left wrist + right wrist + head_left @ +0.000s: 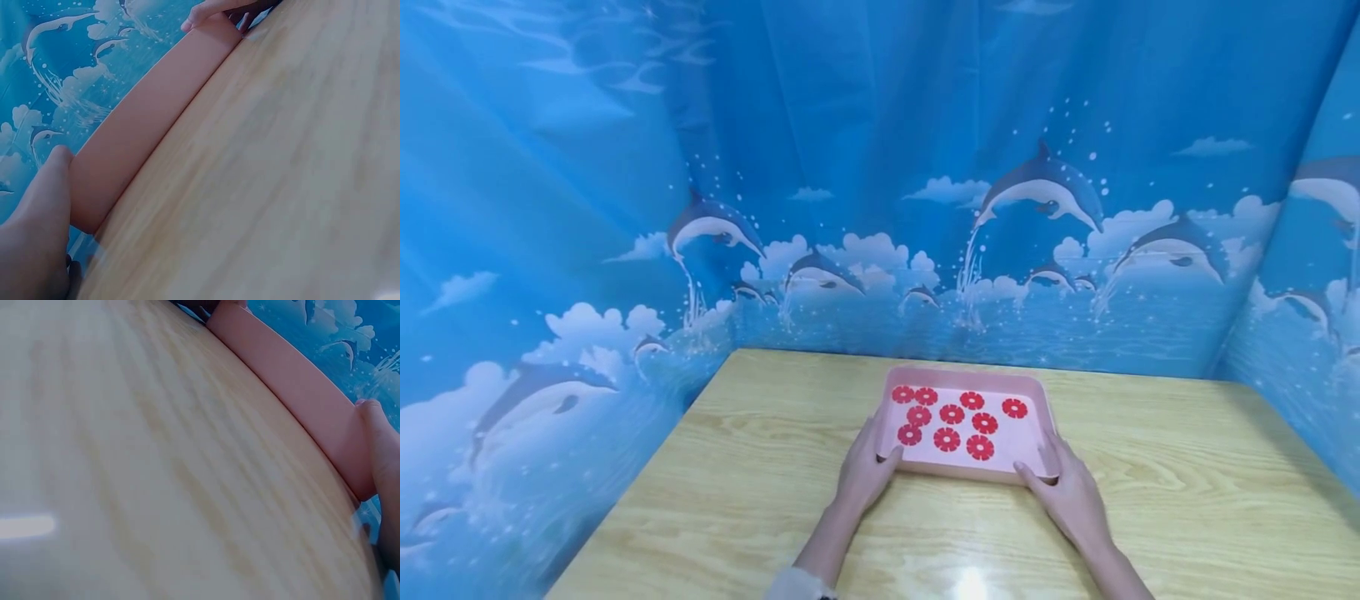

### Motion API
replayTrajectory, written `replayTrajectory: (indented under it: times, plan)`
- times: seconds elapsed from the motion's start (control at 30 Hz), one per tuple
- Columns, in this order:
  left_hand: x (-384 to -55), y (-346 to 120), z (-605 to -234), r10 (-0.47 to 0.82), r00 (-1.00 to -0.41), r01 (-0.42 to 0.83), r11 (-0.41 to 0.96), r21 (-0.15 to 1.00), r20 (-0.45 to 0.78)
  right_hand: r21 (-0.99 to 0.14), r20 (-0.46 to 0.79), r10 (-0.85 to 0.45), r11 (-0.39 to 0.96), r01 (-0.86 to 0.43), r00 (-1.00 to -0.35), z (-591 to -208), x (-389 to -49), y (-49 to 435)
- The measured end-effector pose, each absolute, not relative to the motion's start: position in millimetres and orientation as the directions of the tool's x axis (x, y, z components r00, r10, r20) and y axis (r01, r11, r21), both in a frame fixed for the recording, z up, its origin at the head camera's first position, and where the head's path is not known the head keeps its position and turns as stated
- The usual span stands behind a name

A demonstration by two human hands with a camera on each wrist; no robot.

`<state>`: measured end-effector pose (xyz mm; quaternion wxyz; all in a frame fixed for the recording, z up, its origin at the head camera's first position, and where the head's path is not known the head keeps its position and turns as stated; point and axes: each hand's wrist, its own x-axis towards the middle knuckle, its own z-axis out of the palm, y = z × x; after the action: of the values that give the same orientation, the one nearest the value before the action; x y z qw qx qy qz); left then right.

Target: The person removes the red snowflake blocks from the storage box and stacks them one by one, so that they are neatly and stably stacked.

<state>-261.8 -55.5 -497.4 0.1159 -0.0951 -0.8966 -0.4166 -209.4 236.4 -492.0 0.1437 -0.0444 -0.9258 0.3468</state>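
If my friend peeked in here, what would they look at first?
Probably the red notched discs scattered inside the pink tray, bright against its pale floor. The left hand and right hand hold that tray at its near corners. Behind it hangs a blue backdrop with leaping dolphins.

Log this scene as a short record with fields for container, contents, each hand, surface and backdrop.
container: pink tray, seemingly resting on the surface
contents: ten red notched discs, scattered flat inside, pale centres
left hand: grips the tray's near left corner, thumb at the rim
right hand: grips the near right corner, thumb at the rim
surface: wood-grain tabletop
backdrop: blue curtain printed with dolphins and clouds
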Motion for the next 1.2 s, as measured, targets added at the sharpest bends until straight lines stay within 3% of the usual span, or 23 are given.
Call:
replayTrajectory:
  times: [0.47, 1.0, 1.2]
  plan:
    - [-240.8, -68.0, -498.9, 0.079, -0.945, 0.298, 0.608, 0.736, 0.317, -0.677, 0.191, 0.195, 0.736, 0.015, -0.962, -493.0, -186.8, 223.6]
    - [-212.3, -85.8, -498.3, 0.056, -0.962, 0.239, 0.646, 0.725, 0.267, -0.656, 0.292, 0.187, 0.753, -0.054, -0.938, -494.6, -157.7, 203.9]
    - [-204.0, -91.1, -499.0, 0.054, -0.967, 0.223, 0.646, 0.731, 0.247, -0.650, 0.256, 0.197, 0.760, -0.018, -0.946, -493.4, -149.7, 198.1]
